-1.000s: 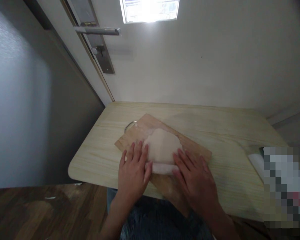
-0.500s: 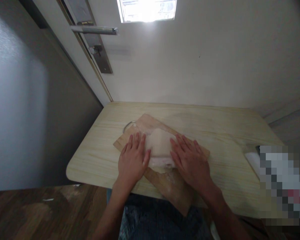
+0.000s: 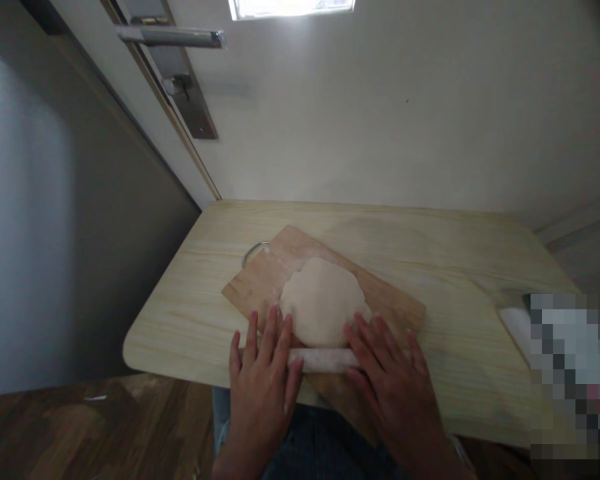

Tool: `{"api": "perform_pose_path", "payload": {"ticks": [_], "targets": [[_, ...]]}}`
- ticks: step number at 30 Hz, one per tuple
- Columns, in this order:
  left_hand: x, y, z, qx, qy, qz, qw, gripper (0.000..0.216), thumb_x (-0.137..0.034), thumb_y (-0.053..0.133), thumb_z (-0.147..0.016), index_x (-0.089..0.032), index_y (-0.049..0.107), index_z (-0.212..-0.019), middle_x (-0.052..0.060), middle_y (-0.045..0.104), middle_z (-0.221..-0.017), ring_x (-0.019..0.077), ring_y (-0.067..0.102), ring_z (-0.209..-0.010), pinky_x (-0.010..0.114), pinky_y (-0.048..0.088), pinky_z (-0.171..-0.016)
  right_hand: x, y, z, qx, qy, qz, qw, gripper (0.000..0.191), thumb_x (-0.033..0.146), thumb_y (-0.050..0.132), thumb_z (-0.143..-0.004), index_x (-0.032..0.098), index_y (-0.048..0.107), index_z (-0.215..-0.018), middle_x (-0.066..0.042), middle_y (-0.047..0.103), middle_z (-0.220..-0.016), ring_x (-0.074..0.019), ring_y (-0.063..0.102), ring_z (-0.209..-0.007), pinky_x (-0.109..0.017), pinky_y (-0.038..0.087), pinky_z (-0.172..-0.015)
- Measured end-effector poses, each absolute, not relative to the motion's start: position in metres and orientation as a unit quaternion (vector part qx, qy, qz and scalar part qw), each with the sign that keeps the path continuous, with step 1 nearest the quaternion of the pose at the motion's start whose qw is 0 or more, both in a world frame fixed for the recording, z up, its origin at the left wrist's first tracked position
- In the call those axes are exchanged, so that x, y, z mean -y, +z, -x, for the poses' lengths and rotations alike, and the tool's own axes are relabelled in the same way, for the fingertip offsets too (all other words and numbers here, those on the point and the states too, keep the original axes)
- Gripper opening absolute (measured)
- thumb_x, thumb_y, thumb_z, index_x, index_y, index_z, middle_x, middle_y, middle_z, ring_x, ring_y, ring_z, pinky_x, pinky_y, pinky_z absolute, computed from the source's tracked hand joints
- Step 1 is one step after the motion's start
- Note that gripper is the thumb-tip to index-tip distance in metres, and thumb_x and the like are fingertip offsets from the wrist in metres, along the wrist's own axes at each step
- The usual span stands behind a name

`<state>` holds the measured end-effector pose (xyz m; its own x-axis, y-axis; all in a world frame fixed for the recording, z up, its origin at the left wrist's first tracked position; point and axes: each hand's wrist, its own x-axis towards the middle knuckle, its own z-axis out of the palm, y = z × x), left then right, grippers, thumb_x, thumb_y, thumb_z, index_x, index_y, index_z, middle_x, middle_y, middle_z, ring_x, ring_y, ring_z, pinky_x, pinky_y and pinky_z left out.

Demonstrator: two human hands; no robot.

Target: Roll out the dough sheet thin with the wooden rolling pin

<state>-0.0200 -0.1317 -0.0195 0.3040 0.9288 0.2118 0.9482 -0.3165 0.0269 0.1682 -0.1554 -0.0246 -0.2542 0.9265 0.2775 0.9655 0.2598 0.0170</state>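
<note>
A flattened round of pale dough [image 3: 323,297] with an uneven edge lies on a wooden cutting board [image 3: 395,300], which is set at a slant. Along the dough's near edge rests a whitish rolling pin [image 3: 325,360]. My left hand [image 3: 266,373] lies over the pin's left part, palm down, fingers stretched out and slightly spread. Over its right part is my right hand [image 3: 391,373], also flat with the fingers extended, its fingertips by the dough's lower right edge. Both hands hide the ends of the pin.
The board lies on a light wood table [image 3: 180,300], its metal ring handle [image 3: 253,252] at the far left. A blurred-out item [image 3: 575,373] is at the table's right side. Behind the table is a white door [image 3: 405,133] with a lever handle [image 3: 180,37].
Both hands have moved toward me with the rolling pin, from across the dough to its near edge. More of the dough's surface shows now. The camera view has shifted slightly.
</note>
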Motion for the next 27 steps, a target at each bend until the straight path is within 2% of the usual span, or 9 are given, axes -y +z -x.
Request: {"api": "perform_pose_path", "payload": {"ticks": [6, 13, 19, 27], "targets": [[0.1, -0.014, 0.012, 0.579, -0.089, 0.809, 0.051, 0.045, -0.032, 0.034, -0.085, -0.02, 0.037, -0.129, 0.007, 0.035, -0.135, 0.0278, 0.027, -0.125, 0.044, 0.033, -0.095, 0.119, -0.011, -0.17, 0.781, -0.071, 0.613, 0.091, 0.045, 0.037, 0.032, -0.087, 0.018, 0.038, -0.128, -0.006, 0.035, -0.135, -0.0249, 0.028, -0.124, -0.051, 0.019, -0.098], [0.065, -0.002, 0.006, 0.584, -0.059, 0.809, 0.019, 0.048, -0.039, 0.029, -0.087, -0.016, 0.032, -0.13, 0.009, 0.036, -0.135, 0.0269, 0.03, -0.124, 0.041, 0.034, -0.095, 0.089, -0.001, -0.168, 0.759, -0.021, 0.647, 0.068, 0.05, 0.04, 0.026, -0.088, 0.015, 0.036, -0.13, -0.01, 0.034, -0.136, -0.0254, 0.031, -0.123, -0.044, 0.027, -0.097], [0.069, -0.001, 0.008, 0.568, -0.038, 0.822, 0.006, 0.048, -0.037, 0.024, -0.089, -0.018, 0.026, -0.133, 0.009, 0.031, -0.138, 0.0262, 0.027, -0.126, 0.043, 0.031, -0.097, 0.09, -0.001, -0.168, 0.765, -0.012, 0.641, 0.057, 0.048, 0.037, 0.025, -0.088, 0.016, 0.034, -0.131, -0.01, 0.033, -0.136, -0.0259, 0.028, -0.125, -0.047, 0.024, -0.098], [0.072, 0.001, 0.009, 0.552, -0.025, 0.834, -0.002, 0.048, -0.037, 0.024, -0.089, -0.02, 0.024, -0.134, 0.009, 0.029, -0.139, 0.0255, 0.024, -0.127, 0.044, 0.03, -0.097, 0.094, 0.0, -0.168, 0.78, -0.011, 0.624, 0.041, 0.046, 0.032, 0.023, -0.089, 0.018, 0.033, -0.131, -0.01, 0.034, -0.136, -0.0252, 0.031, -0.123, -0.047, 0.028, -0.095]]}}
